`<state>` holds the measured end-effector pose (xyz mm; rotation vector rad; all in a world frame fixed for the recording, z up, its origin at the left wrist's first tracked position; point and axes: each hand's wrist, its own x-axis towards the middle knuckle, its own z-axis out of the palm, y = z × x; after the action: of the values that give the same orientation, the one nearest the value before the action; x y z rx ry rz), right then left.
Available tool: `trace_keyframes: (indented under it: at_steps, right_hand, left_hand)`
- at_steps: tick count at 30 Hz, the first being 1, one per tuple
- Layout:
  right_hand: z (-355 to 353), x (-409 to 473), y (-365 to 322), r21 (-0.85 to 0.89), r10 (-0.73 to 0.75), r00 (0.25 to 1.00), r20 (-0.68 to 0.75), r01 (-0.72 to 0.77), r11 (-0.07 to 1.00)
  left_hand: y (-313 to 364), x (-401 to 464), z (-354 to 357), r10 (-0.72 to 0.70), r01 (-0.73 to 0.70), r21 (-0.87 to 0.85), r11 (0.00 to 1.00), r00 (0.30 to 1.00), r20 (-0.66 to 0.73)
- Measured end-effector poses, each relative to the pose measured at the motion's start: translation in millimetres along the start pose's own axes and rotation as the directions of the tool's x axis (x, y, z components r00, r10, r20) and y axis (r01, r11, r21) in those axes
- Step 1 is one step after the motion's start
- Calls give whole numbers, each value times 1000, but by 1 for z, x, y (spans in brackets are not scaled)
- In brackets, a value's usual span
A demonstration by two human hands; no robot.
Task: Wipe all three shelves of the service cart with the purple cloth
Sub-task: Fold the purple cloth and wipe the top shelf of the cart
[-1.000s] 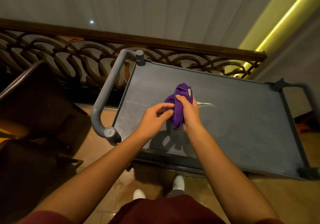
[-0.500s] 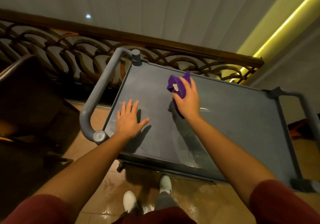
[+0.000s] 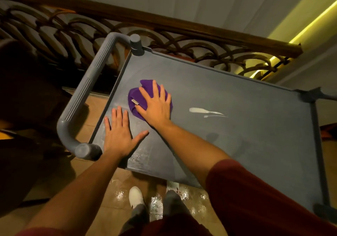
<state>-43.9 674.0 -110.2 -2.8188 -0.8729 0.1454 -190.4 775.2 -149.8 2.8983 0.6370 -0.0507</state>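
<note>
The grey top shelf of the service cart fills the middle of the head view. A bunched purple cloth lies flat on its left part. My right hand presses down on the cloth with fingers spread. Just to the left, my left hand rests flat on the bare shelf, fingers apart, holding nothing. A white smear marks the shelf to the right of the cloth. The lower shelves are hidden under the top one.
The cart's grey handle curves off its left end. A wooden railing with scrollwork runs behind the cart. A dark chair stands at the left. My white shoes stand on the glossy tiled floor.
My right hand brought the cloth down from the air and flattened it on the shelf. My left hand let go of the cloth and settled flat on the shelf near the handle.
</note>
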Motion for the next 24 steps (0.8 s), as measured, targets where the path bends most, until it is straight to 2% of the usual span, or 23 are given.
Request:
trace_keyframes:
  at_steps: [4, 7, 12, 15, 17, 20, 22, 24]
  right_hand:
    - [6, -7, 13, -8, -97, 995, 1, 97, 995]
    - [0, -20, 33, -14, -83, 996, -18, 82, 997]
    - [-22, -64, 121, -67, 151, 986, -68, -155, 986]
    - [-31, -79, 142, -113, 269, 962, -47, -273, 955]
    - [-37, -80, 141, -32, 265, 963, -47, -266, 963]
    - [-45, -64, 115, 132, 239, 961, -138, -221, 966]
    - [-37, -46, 80, 122, 195, 971, -136, -179, 976]
    - [-17, -38, 46, 44, 133, 988, -71, -131, 990]
  left_hand:
    - [1, 2, 5, -16, 16, 50, 999, 1000, 7]
    - [0, -1, 2, -3, 1, 78, 997, 1000, 16]
    - [2, -5, -4, 19, -21, 59, 998, 999, 31]
    - [3, -6, -8, 9, -11, 62, 998, 999, 38]
    - [0, -7, -10, 29, -32, 50, 998, 999, 43]
    - [15, 0, -10, 74, -73, -43, 996, 997, 26]
    - [36, 2, -9, 48, -43, -102, 994, 997, 53]
    - [47, 0, -4, 23, -17, -84, 996, 998, 65]
